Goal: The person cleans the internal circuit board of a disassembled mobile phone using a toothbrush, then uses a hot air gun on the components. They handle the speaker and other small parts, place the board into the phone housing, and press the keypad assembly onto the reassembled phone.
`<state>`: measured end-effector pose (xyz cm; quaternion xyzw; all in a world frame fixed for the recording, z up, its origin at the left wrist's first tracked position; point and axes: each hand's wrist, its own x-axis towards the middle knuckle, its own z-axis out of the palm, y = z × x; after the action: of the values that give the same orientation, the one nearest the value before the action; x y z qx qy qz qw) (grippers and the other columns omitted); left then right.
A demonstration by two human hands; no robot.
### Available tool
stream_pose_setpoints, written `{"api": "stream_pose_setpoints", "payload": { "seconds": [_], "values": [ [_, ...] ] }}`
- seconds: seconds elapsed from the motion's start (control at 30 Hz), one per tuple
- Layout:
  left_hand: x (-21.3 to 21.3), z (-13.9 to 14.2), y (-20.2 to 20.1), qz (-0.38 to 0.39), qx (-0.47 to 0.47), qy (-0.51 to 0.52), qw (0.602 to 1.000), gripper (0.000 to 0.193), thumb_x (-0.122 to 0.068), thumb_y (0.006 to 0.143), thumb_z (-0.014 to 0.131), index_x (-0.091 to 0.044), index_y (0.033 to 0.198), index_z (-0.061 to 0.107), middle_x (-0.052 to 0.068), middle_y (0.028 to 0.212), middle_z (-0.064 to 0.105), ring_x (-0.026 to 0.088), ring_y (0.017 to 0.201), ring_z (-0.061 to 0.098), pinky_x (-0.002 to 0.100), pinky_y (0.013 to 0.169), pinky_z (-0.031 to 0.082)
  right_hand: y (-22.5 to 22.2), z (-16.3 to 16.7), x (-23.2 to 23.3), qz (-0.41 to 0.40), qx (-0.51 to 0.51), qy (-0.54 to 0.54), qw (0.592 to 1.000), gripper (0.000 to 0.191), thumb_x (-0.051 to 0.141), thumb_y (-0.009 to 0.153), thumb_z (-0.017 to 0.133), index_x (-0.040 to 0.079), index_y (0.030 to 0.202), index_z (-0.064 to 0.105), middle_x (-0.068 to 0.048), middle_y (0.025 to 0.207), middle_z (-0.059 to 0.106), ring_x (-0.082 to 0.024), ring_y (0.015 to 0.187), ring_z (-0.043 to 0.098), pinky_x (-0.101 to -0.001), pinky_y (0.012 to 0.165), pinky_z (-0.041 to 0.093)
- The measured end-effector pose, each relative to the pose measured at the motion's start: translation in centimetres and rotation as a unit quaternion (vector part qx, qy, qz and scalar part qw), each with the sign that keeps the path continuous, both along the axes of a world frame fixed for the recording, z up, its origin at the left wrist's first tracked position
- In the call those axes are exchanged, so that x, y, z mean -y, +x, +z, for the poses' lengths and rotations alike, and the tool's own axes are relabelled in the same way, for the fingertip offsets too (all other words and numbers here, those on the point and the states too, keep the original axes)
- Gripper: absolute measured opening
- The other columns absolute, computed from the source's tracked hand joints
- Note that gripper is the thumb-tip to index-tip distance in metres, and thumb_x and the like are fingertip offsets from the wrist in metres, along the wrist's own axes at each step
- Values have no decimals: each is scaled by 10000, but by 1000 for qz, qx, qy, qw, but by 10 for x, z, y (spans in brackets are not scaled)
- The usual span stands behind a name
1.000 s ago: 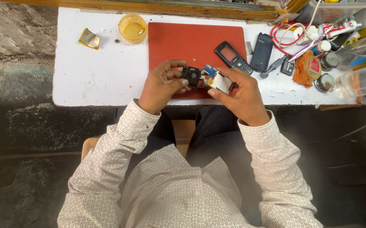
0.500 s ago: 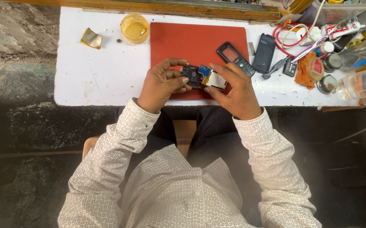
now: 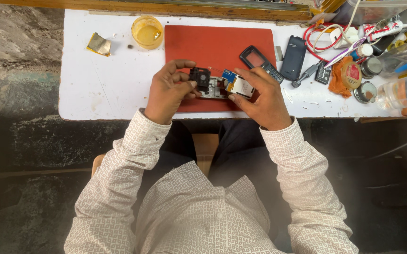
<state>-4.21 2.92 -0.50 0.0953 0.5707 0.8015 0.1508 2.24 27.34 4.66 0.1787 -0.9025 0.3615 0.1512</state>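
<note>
- A small black part [image 3: 199, 76] is pinched in the grip of the left hand [image 3: 168, 91], between thumb and fingertips.
- An opened phone body [image 3: 218, 88], with a small blue board and a pale screen piece showing, is grasped in the grip of the right hand [image 3: 262, 98]; the fingers are curled round its right end.
- The black part is held against the left end of the phone body, so the two grips are joined by the things held, just above the near edge of the red mat [image 3: 217, 44].
- The mat is laid on the white bench [image 3: 100, 84], under and beyond both hands.
- Just beyond the right grip, a dark keypad phone [image 3: 261, 62] is lying tilted at the mat's right edge, with a dark blue back cover [image 3: 293, 57] beside it.
- Beyond the left grip, a round yellow dish [image 3: 147, 32] is seen, and well to its left a scrap of gold foil [image 3: 99, 44].
- Far to the right of the right grip, small tins, an orange cloth [image 3: 337, 75] and a clear bottle [image 3: 403, 91] are crowded together.
</note>
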Motion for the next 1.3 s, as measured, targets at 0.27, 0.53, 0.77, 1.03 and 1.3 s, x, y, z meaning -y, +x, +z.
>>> {"api": "stream_pose_setpoints", "payload": {
  "seconds": [0.27,0.53,0.77,1.03,1.3],
  "values": [
    [-1,3,0,17,-6,-7,1000,425,61,914,606,18,1332,540,80,942,686,135,767,726,199,653,570,-3,-8,-2,-5,5,-16,1000,577,49,809,865,-18,1339,648,-136,1092,678,-236,978,679,-325,858,551],
    [-5,-3,-1,21,-31,-27,999,421,82,901,567,10,1314,533,76,960,671,111,758,702,194,639,552,-2,-11,2,-43,97,-177,978,506,-31,800,858,-16,1256,640,-101,1130,683,-145,1036,686,-258,906,620],
    [-6,-3,7,41,-70,-56,995,390,82,901,474,7,1246,640,45,913,595,82,660,590,204,591,529,4,2,0,21,24,-130,991,503,-39,798,850,-5,1267,669,-89,1202,613,-174,1126,644,-298,1017,562],
    [-9,-1,3,8,-68,6,998,395,54,904,591,60,1298,571,93,1031,673,101,837,680,227,742,596,2,1,0,1,27,-122,992,508,-5,790,864,17,1265,687,-60,1178,629,-154,1114,649,-282,1005,558],
    [-5,3,3,-27,-45,33,998,456,38,925,651,126,1362,555,156,1104,698,133,927,705,270,880,612,4,-2,-6,7,11,-120,993,518,-12,794,872,19,1277,688,-69,1189,636,-163,1126,638,-291,1036,532]
  ]
}}
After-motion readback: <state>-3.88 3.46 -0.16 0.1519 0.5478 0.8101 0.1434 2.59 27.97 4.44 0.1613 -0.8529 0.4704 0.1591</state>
